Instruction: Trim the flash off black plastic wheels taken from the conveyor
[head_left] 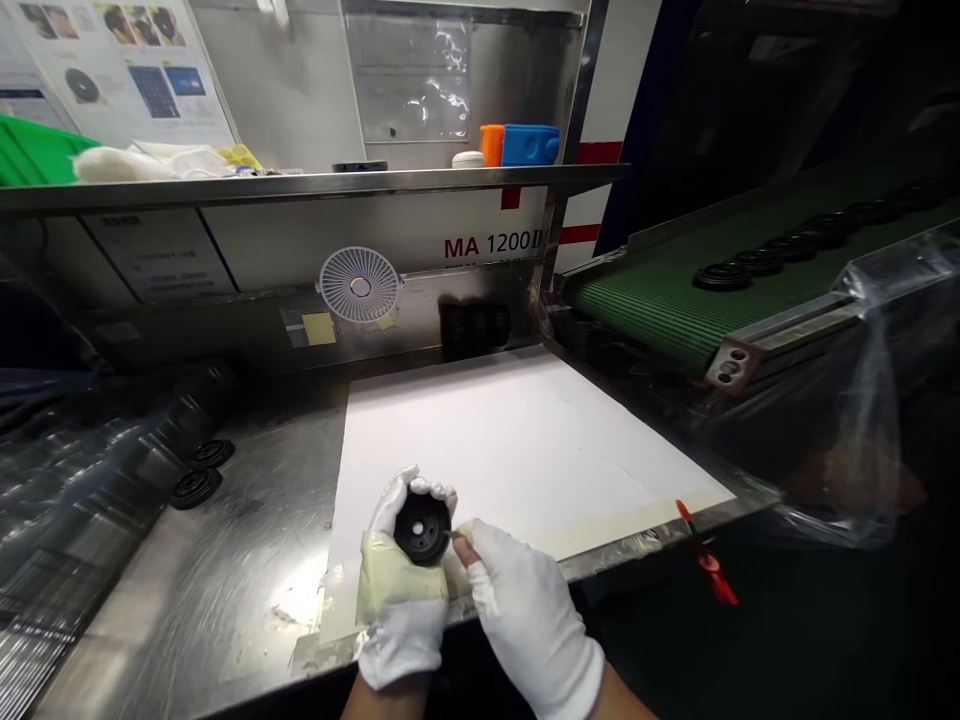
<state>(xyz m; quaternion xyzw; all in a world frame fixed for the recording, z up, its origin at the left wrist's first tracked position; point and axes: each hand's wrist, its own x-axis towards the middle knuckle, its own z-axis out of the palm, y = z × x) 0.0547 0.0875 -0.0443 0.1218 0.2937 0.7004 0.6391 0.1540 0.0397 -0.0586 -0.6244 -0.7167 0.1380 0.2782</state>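
Cupped in my left hand (405,590) is a round black plastic part (422,528), its hollow side with a pale centre hole facing me. A white glove with yellowish tape across the palm covers that hand. My right hand (517,600), also in a white glove, is closed at the part's right rim. Its bare thumb tip shows, and a thin tip, perhaps a small blade, pokes out from the fingers toward the rim. The rest of that tool is hidden. Both hands are above the near edge of a white sheet (480,440) on the metal table.
On the right, a green conveyor belt (645,310) carries a row of black round parts (724,276). Two more discs (196,487) lie left, beside clear plastic trays (90,470). A small fan (361,285) stands behind; red-handled pliers (709,565) hang at the right edge.
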